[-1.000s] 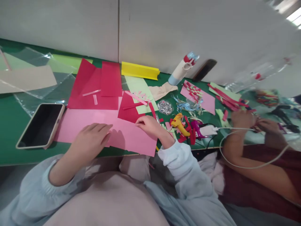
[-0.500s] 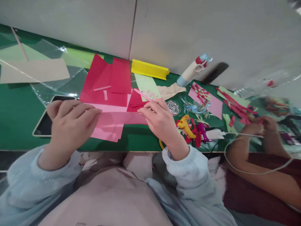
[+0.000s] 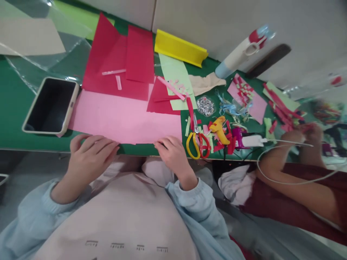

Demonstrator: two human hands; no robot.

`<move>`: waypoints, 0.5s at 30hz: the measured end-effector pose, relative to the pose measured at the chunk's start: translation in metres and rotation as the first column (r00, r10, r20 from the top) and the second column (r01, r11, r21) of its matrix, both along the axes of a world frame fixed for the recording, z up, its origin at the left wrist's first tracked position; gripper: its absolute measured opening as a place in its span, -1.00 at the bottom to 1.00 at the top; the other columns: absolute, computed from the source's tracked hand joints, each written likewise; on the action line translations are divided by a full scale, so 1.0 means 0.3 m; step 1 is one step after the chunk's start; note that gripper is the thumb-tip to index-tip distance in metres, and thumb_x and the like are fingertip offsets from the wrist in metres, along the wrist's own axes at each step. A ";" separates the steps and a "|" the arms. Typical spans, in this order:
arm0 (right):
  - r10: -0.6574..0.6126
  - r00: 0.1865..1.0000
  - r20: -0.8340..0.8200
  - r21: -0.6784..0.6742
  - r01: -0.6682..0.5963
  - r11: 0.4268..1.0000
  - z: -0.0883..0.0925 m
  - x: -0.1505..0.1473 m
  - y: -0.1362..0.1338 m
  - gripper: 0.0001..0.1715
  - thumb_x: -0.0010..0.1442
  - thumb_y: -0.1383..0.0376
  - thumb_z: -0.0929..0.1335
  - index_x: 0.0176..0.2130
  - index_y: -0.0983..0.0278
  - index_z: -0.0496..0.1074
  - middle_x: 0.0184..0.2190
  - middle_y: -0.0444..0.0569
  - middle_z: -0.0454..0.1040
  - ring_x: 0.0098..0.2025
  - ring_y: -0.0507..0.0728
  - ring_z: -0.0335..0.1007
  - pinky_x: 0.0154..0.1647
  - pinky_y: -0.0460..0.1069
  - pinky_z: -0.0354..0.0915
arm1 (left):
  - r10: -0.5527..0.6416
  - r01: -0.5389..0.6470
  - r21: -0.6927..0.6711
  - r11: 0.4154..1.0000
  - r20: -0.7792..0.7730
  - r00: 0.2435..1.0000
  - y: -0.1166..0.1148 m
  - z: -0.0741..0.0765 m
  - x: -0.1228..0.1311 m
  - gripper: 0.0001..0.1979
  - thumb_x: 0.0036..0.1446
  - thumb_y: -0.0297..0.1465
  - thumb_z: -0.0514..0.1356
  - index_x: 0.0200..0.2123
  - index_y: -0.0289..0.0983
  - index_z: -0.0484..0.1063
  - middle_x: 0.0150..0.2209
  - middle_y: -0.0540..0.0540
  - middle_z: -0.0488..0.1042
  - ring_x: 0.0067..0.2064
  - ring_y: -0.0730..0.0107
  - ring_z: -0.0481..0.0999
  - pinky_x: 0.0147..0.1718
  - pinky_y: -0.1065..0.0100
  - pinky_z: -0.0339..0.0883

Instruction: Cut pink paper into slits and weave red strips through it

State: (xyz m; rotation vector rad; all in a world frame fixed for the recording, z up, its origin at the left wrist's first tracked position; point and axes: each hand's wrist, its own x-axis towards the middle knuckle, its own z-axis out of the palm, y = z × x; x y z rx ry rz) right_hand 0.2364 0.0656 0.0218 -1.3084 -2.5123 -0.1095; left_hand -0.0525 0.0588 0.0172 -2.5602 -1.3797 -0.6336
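A pink sheet of paper (image 3: 124, 119) lies along the table's front edge, partly under red paper. My left hand (image 3: 92, 155) is closed at its near edge, left of the middle, fingers together and thumb tucked beneath. At the right part of that edge, my right hand (image 3: 173, 155) pinches the paper between thumb and fingers. Red sheets (image 3: 139, 54) overlap the pink one at the back, with two small pale pink strips (image 3: 114, 72) on them. Scissors (image 3: 197, 142) with yellow and red handles lie to the right of my right hand. The undersides of both hands are hidden.
A phone (image 3: 50, 106) lies left of the paper. To the right are a yellow glue gun (image 3: 220, 130), paper scraps, a dish of small beads (image 3: 205, 106) and a white cable (image 3: 284, 142). A co-worker's hands (image 3: 303, 135) work at far right. Behind stands a yellow folded strip (image 3: 180, 48).
Both hands have come down and toward me, to the table's front edge. The pink paper held between them is now low at that edge. The view has shifted, uncovering the phone and scissors.
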 end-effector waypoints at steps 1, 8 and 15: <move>-0.014 1.000 -0.011 -0.029 0.014 0.999 -0.009 -0.002 -0.019 -0.74 0.41 0.33 0.27 -0.07 0.29 0.54 -0.10 0.01 0.57 -0.03 0.13 0.36 0.04 0.03 0.25 | 0.006 -0.006 0.010 1.000 0.006 1.000 -0.020 -0.008 -0.005 -0.88 0.24 -0.40 0.23 -0.14 -0.16 0.47 -0.19 -0.03 0.64 -0.11 0.16 0.57 -0.05 -0.01 0.35; -0.106 0.976 -0.191 -0.009 0.106 0.994 -0.015 -0.022 -0.120 -0.74 0.37 0.35 0.29 -0.05 0.27 0.54 -0.10 0.05 0.59 -0.01 0.14 0.44 0.07 0.07 0.30 | 0.011 -0.017 0.056 0.998 0.103 0.995 -0.120 -0.039 -0.033 -0.87 0.18 -0.44 0.27 -0.19 -0.18 0.45 -0.37 0.02 0.59 -0.32 0.30 0.54 -0.26 0.15 0.40; -0.003 0.967 -0.254 -0.016 -0.001 1.000 -0.011 -0.138 -0.144 -0.81 0.32 0.39 0.32 -0.14 0.25 0.54 -0.19 -0.03 0.59 -0.10 0.11 0.43 -0.02 0.05 0.30 | 0.069 -0.070 0.002 0.998 0.069 0.995 -0.145 -0.049 -0.071 -0.85 0.21 -0.45 0.24 -0.14 -0.17 0.42 -0.32 0.01 0.57 -0.27 0.29 0.55 -0.27 0.13 0.46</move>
